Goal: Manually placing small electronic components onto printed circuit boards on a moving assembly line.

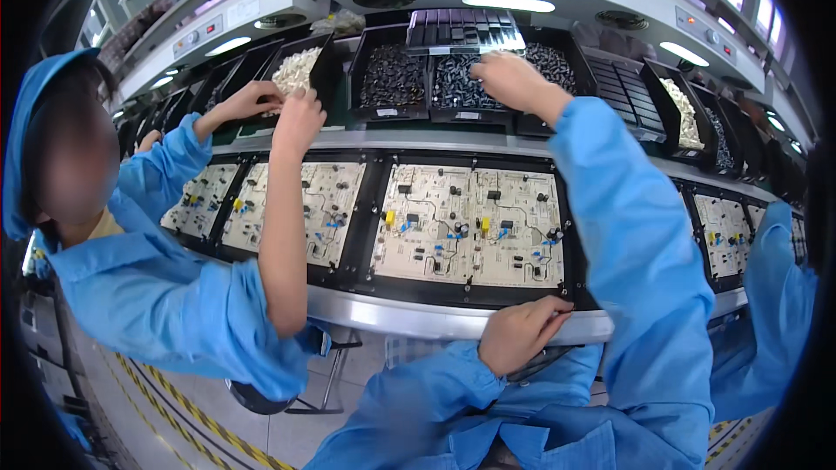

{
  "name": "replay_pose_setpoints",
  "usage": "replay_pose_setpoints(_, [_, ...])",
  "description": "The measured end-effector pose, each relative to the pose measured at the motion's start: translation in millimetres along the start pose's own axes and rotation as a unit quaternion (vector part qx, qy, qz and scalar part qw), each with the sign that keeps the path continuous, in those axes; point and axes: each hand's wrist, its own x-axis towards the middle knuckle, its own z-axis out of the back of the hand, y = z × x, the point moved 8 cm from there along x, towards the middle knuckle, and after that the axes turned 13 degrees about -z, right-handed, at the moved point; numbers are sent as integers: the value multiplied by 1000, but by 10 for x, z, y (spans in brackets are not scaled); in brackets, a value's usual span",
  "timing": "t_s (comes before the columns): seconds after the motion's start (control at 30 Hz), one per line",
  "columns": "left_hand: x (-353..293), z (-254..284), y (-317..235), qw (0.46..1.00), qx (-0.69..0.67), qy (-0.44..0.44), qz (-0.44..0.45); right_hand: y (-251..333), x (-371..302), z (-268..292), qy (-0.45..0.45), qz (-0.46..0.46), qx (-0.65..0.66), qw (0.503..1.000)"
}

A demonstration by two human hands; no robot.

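My right hand (514, 83) reaches forward over a black bin (470, 115) full of small dark components. Its fingers are bent down and pinched at the parts; whatever lies between them is hidden. My left hand (525, 332) rests at the metal front edge of the line (427, 315), thumb and fingers pressed together near the corner of a black frame. Anything in that pinch is too small to make out. Between my hands lies a pair of pale circuit boards (427, 248) in the black frame (418, 292), carrying black, yellow and blue components.
At left a co-worker in blue holds both hands (292, 117) near a bin of white parts (296, 70). A clear divided tray (466, 30) sits above the bins. More framed boards (727, 226) lie to the right, beside another person's blue sleeve (775, 270).
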Motion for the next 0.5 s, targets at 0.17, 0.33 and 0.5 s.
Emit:
replay_pose_setpoints(0.17, [59,1,-128,996,20,-6,-92,113,280,-443,45,19,-83,995])
replay_pose_setpoints(0.33, [89,-45,-142,991,52,37,-120,153,357,-504,32,33,-122,991])
replay_pose_setpoints(0.5, [58,-137,-89,990,57,62,-116,10,265,-386,-31,-39,-58,997])
